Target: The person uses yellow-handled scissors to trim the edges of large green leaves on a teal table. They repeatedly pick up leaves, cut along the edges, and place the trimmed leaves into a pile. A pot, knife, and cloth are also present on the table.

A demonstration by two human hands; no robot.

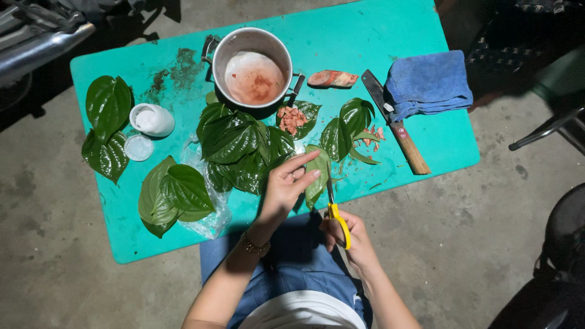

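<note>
One turquoise table (390,36) carries, at twelve o'clock, a metal pot (253,67) of reddish liquid; at two o'clock, a blue cloth (429,82) over a wooden-handled knife (405,143); at center, heaped green leaves (237,146). At six o'clock the left hand (286,186) pinches a folded leaf (317,173), while the right hand (347,234) grips yellow-handled scissors (336,213), blades against the leaf. Risk: the fingertips lie close to the blades; a slipping leaf could bring a nick.

I sat over a low turquoise bench (426,152) on a stained grey concrete floor (463,244); bright light fell on it, while the corners lay dark.
</note>
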